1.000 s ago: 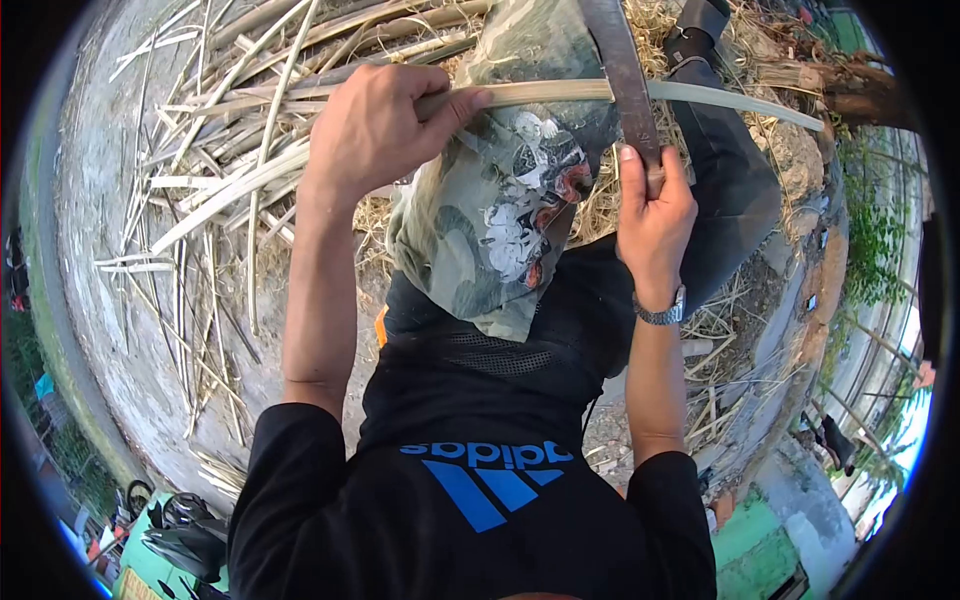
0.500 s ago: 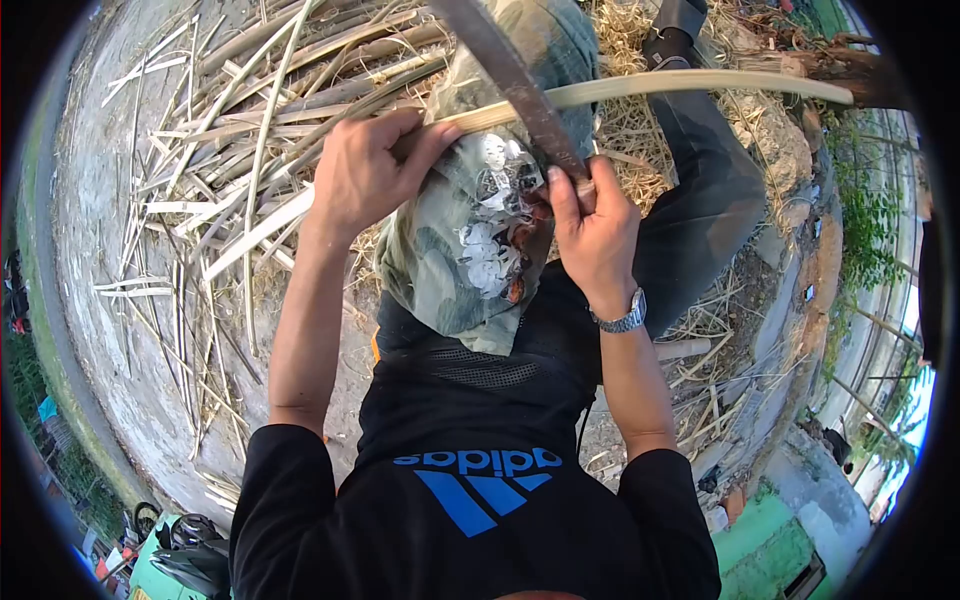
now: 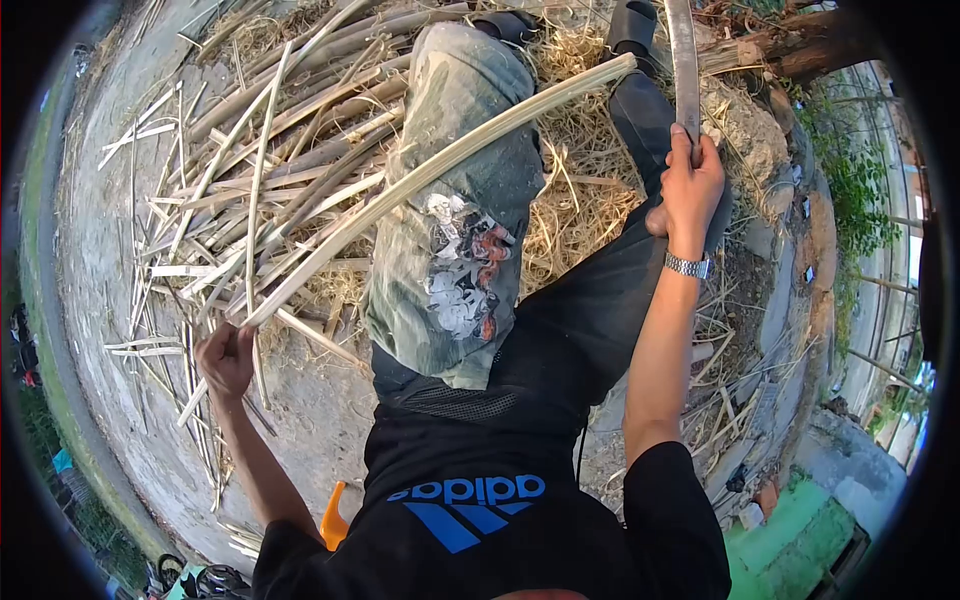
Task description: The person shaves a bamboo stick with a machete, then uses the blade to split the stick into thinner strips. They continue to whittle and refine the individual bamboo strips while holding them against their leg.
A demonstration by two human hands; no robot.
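- Pale bamboo strip (image 3: 430,170): from my feed, the left hand (image 3: 225,360) is clenched round its lower end, low on the left above the concrete ground (image 3: 110,230).
- From that grip, the strip runs long, smooth and cream-yellow, slightly bowed, up and right across the patterned cloth (image 3: 455,220) on the knee.
- The right hand (image 3: 690,185) grasps a long blade (image 3: 683,60) by its handle, held upright near the strip's far tip.
- A heap of split strips (image 3: 240,150) lies behind.
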